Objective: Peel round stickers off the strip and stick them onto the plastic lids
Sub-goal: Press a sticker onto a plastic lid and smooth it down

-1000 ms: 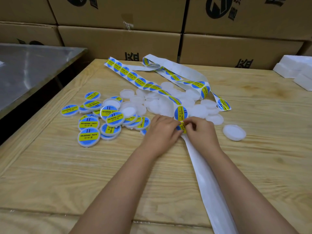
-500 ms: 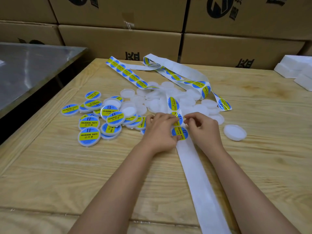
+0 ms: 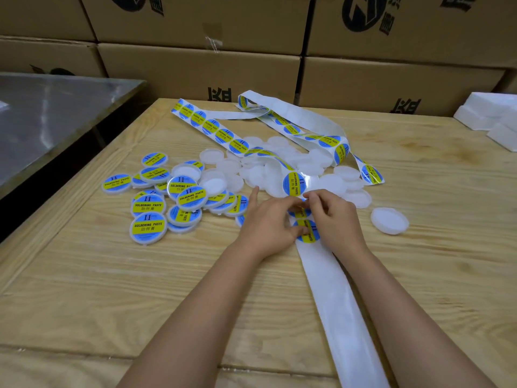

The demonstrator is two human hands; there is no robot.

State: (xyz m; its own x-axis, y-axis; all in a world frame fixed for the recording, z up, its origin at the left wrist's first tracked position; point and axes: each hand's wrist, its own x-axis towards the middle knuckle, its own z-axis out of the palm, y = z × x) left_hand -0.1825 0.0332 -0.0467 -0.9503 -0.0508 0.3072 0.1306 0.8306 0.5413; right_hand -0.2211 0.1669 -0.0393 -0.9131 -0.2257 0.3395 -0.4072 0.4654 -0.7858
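A long white backing strip [image 3: 333, 278] runs from the table's near edge up between my hands, then curls away carrying blue-and-yellow round stickers [image 3: 294, 184]. My left hand [image 3: 268, 222] presses on the strip at one sticker [image 3: 307, 231]. My right hand [image 3: 334, 217] pinches the strip's edge just above that sticker. Behind my hands lies a heap of bare translucent plastic lids [image 3: 260, 175]. To the left is a pile of stickered lids [image 3: 148, 228] reading "SOLDERING PASTE". One bare lid [image 3: 389, 220] lies alone to the right.
The wooden table [image 3: 112, 289] has a raised left edge. A metal table [image 3: 50, 113] stands at the left across a dark gap. Stacked cardboard boxes [image 3: 391, 79] wall off the back. White foam blocks [image 3: 492, 116] sit at the far right.
The strip has been pulled toward me, so more stickers lie between my hands and the raised loop behind them has moved closer. Both hands stay on the strip.
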